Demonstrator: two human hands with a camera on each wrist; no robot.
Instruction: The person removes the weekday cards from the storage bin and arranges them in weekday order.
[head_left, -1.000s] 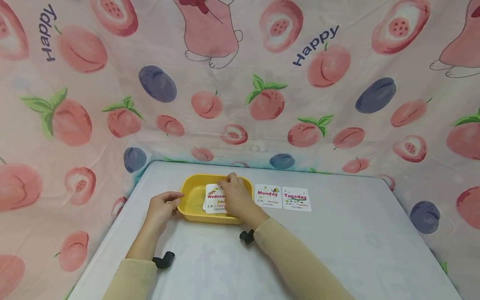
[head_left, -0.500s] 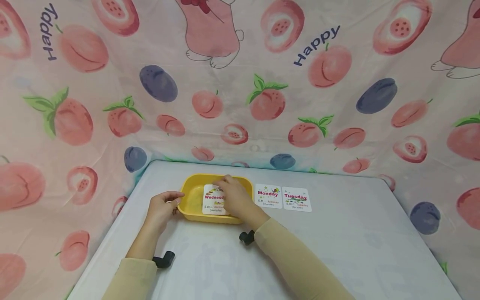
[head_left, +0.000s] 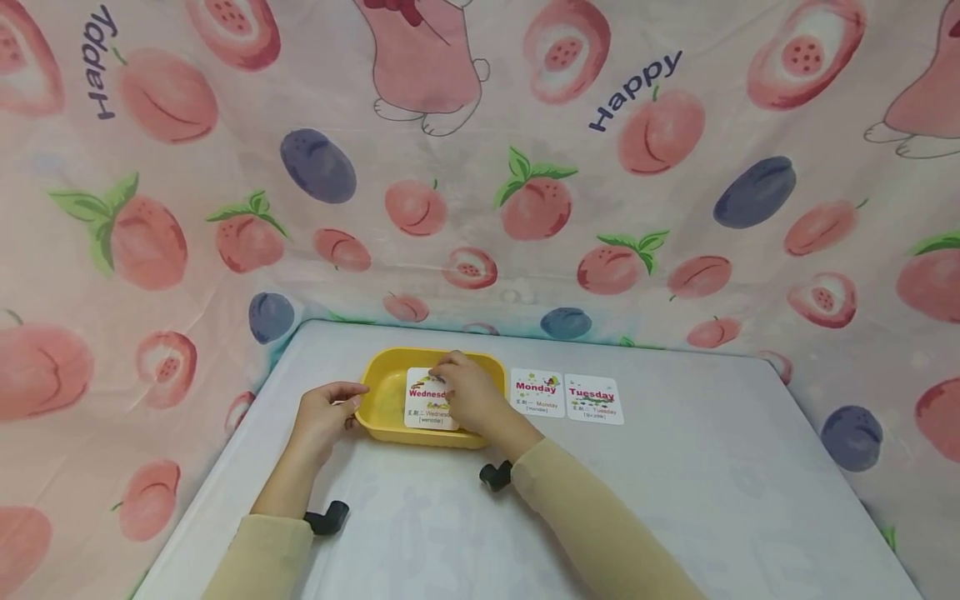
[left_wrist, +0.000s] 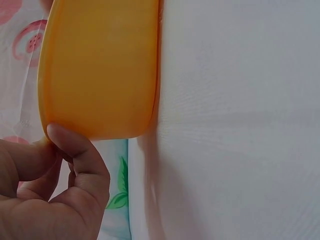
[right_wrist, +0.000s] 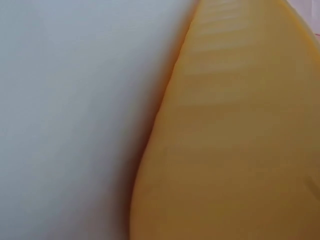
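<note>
A yellow plastic tray [head_left: 386, 435] stands at the back left of the white table. My left hand [head_left: 321, 419] pinches the rim at its left end, thumb and fingertips on the edge, as the left wrist view [left_wrist: 70, 185] also shows. Inside the tray, toward its right side, is a white card printed "Wednesday" [head_left: 426, 408]. My right hand [head_left: 474, 400] reaches over the tray with bent fingers and holds that card by its upper right part. The hand hides the card's right side. In the right wrist view only the tray's ribbed outer wall [right_wrist: 225, 140] shows, without the fingers.
A "Monday" card [head_left: 536, 393] and a "Tuesday" card [head_left: 593, 399] lie side by side to the right of the tray. The white tabletop [head_left: 712, 467] ends at a fruit-printed cloth [head_left: 480, 225] behind. A black wrist mount shows at each wrist.
The Wednesday card has shifted slightly left in the tray, and the right fingers have moved a little left with it. The left hand and the tray have stayed in place.
</note>
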